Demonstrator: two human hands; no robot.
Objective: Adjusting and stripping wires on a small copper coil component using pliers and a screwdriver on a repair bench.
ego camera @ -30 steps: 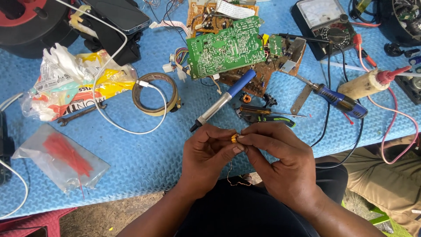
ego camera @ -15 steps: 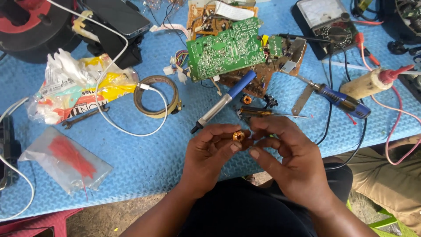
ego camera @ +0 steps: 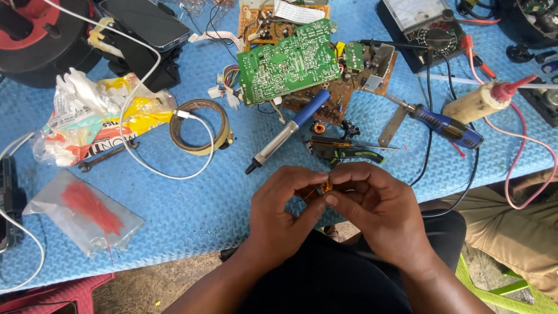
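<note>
Clear bag (ego camera: 81,212): lies flat at my left on the blue mat (ego camera: 192,215), red bits inside.
Crumpled white and yellow bag (ego camera: 93,119): past it, contents hidden.
Small copper coil (ego camera: 326,186): above the mat's near edge, between both my hands.
My left hand (ego camera: 285,212): thumb and fingertips pinched tight on the coil.
My right hand (ego camera: 378,206): fingers curled closed over the coil's other side, touching the left.
Soldering iron (ego camera: 288,131): lying just beyond my knuckles.

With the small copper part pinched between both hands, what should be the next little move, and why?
Probably turn the small copper part a little between the fingertips so that it faces up. Both the left hand and the right hand close around it, above the table's near edge, and their fingers hide most of it.
</note>
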